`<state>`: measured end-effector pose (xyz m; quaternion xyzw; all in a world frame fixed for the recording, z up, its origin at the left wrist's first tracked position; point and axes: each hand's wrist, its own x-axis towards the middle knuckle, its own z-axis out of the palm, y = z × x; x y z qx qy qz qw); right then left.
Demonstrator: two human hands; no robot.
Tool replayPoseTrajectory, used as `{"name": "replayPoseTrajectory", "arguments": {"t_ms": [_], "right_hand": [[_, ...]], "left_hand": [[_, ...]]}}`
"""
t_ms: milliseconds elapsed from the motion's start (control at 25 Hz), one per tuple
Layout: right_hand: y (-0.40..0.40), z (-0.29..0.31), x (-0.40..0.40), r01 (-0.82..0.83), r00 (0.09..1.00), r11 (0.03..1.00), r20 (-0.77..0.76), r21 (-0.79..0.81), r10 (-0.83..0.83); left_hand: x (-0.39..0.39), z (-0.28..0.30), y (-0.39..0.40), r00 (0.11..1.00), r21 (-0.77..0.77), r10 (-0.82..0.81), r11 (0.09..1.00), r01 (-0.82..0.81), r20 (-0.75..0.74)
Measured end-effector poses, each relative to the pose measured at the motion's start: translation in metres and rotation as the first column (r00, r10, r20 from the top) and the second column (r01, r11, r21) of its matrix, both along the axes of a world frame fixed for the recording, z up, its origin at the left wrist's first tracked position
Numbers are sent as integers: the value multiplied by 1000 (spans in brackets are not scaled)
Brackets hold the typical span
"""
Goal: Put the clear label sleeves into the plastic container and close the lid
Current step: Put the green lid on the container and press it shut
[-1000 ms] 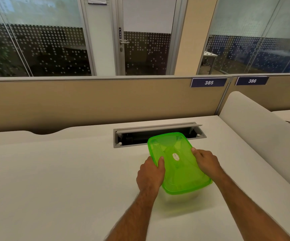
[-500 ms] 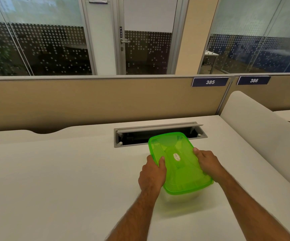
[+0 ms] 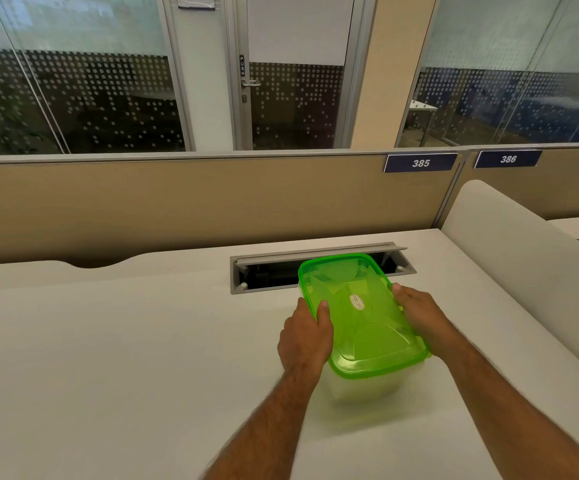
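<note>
A clear plastic container (image 3: 361,388) stands on the white desk with a translucent green lid (image 3: 361,317) lying on top of it. Faint shapes of clear sleeves show through the lid near its far end. My left hand (image 3: 307,337) grips the lid's left edge, thumb on top and fingers curled round the side. My right hand (image 3: 423,317) grips the right edge the same way, thumb tip on the lid. Whether the lid is snapped down all round I cannot tell.
Just behind the container an open cable tray slot (image 3: 270,275) cuts into the white desk (image 3: 108,358). A tan partition (image 3: 177,199) runs along the back. A padded divider (image 3: 523,258) bounds the desk on the right.
Both hands keep their hold on the lid's edges. The container and lid have stayed in place; only the view has shifted slightly.
</note>
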<state>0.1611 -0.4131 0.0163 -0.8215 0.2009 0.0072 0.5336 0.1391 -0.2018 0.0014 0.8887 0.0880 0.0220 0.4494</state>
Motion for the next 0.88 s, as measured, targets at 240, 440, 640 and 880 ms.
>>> {"name": "replayPoseTrajectory", "arguments": {"t_ms": [240,440,640,880], "right_hand": [[2,-13,-6,-45,999,980,-18,-196,42],[4,-18,-6,-58,998,955,12,-291,64],[3,-25,-6,-20,999,998,32,-64,22],[0,-20,13,56,996,997,-69,-56,-60]], "left_hand": [[-4,-10,-2,999,76,-9,997,13,-52],[-2,-12,-2,998,64,-1,998,5,-64],[-2,-15,-1,994,-118,33,992,-46,-106],[11,-19,-2,986,-365,73,923,-123,-147]]}}
